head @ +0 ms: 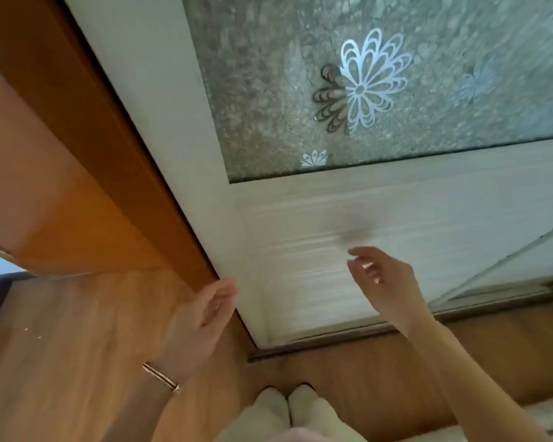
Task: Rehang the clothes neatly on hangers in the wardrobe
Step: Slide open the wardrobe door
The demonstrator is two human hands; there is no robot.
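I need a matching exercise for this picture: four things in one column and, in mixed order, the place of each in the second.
1 left hand
2 right hand
3 bracelet
4 silver flower decal

A on the frosted glass
B at the wardrobe door's left edge
C before the white lower panel
D on the left wrist

Pairs: 1-B, 2-C, 3-D, 4-A

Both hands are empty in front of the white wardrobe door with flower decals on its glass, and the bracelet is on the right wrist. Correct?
Not quite: the head view shows the bracelet on the left wrist, not the right. The rest holds: left hand and right hand are both empty in front of the white wardrobe door with flower decals on its glass.
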